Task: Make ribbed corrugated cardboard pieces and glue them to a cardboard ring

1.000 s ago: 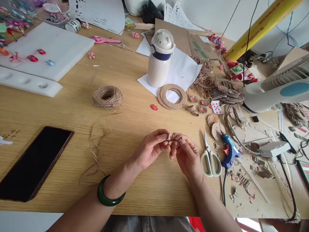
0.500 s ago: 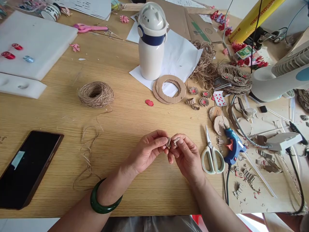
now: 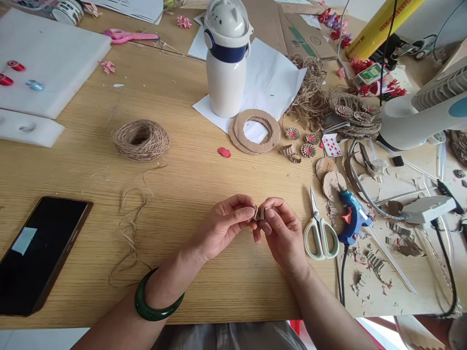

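Between my fingertips is a small strip of corrugated cardboard (image 3: 261,213), curled and partly hidden by the fingers. My left hand (image 3: 230,221) pinches one end of it, and my right hand (image 3: 282,232) pinches the other. Right of my right hand lie scissors (image 3: 321,238) with pale handles, blades pointing away. A blue glue gun (image 3: 352,218) rests beside them. Beyond my hands are two cardboard rings (image 3: 241,127), small red paper discs (image 3: 224,152) and several pleated cardboard rosettes (image 3: 308,150) with red centres.
A twine ball (image 3: 141,140) trails a loose strand at left, near a phone (image 3: 44,253). A white bottle (image 3: 226,78) stands at the back on paper. White foam (image 3: 51,58) lies far left. Cardboard scraps (image 3: 375,262), cables and a white fan-like device (image 3: 419,114) crowd the right.
My right fingertips have shifted slightly on the cardboard strip, and its ridged face shows more upright between the hands. The whole view has moved a little.
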Motion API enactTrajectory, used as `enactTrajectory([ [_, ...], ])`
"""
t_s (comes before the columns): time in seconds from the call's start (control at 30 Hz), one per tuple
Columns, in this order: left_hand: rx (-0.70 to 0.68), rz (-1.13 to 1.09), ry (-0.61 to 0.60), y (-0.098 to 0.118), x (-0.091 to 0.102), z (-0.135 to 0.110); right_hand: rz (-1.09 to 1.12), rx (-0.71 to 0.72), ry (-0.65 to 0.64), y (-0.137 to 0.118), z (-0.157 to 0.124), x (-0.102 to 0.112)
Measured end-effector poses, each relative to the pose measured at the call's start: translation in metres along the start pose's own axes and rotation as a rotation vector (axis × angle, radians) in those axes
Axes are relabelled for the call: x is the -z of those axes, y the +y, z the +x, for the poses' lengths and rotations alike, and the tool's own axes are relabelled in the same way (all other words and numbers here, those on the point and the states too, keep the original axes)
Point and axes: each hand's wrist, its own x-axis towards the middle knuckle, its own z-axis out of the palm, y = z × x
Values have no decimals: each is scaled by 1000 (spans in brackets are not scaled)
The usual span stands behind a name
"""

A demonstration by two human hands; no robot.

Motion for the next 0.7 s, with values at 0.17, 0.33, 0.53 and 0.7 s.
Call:
enactTrajectory([
  [0.17,-18,53,20,-1,1,-1,-17,11,12,-1,0,-1],
  [0.33,-5,113,41,-2,2,-1,-10,34,-14,-2,0,1],
  [0.53,-22,139,86,-2,1,0,-40,35,6,0,-1,2],
  [0.7,-34,165,115,-2,0,0,-37,43,26,0,0,2],
])
